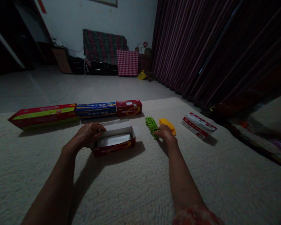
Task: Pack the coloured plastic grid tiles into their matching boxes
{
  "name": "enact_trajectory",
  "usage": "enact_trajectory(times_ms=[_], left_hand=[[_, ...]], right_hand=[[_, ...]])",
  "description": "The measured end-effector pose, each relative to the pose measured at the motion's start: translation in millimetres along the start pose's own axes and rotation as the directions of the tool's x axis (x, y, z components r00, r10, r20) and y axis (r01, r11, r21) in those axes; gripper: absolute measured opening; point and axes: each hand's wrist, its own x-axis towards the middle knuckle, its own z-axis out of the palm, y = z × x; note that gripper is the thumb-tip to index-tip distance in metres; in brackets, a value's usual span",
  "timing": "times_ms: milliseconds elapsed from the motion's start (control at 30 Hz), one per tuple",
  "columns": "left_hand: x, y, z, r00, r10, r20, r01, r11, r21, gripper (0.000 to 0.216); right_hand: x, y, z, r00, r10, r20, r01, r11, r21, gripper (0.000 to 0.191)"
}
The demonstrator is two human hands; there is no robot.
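Observation:
An open red cardboard box [117, 148] lies on the pale bedspread in front of me, its white flap raised and something white inside. My left hand [90, 134] is closed on the box's left end, fingers curled over the rim. To the right, my right hand [165, 132] has its fingers closed at the near end of a green lattice-like plastic piece [151, 124], which lies on the bedspread. A yellow plastic piece [169, 125] of similar look sits just beyond that hand, partly hidden by it.
Behind the open box stand a long red-and-green box [46, 115], a blue box [96, 110] and a closed red box [129, 107] in a row. A red-and-white box [199, 125] rests at right on the bedspread [135, 187]. Dark curtains [189, 47] hang beyond.

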Motion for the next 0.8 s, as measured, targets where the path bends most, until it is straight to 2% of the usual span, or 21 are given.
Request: enact_trajectory(times_ms=[267,400,500,667,800], left_hand=[[-1.2,7.6,-4.7,0.998,-0.065,0.006,0.065,0.998,0.003,0.031],[-1.2,8.0,-5.3,0.998,-0.057,0.003,0.057,0.998,-0.015,0.031],[-0.9,6.3,-4.6,0.999,-0.038,-0.001,0.038,0.999,-0.017,0.031],[-0.9,2.5,-2.0,0.999,-0.043,-0.023,0.043,0.999,-0.023,0.029],[-2.0,-3.2,-1.4,0.999,-0.028,-0.018,0.027,0.996,-0.08,0.031]], right_hand=[[-3.7,-2.3,-9.1,0.996,-0.015,0.085,0.017,1.0,-0.025,0.024],[-7.7,-1.0,-16.2,0.983,-0.052,0.174,0.059,0.997,-0.04,0.012],[-10.4,-1.0,-19.7,0.974,-0.085,0.208,0.096,0.994,-0.042,0.017],[-8.4,-5.1,-15.3,0.994,-0.045,0.103,0.049,0.998,-0.039,0.038],[-5.8,-8.0,-7.1,0.999,-0.008,0.032,0.009,1.0,-0.028,0.044]])
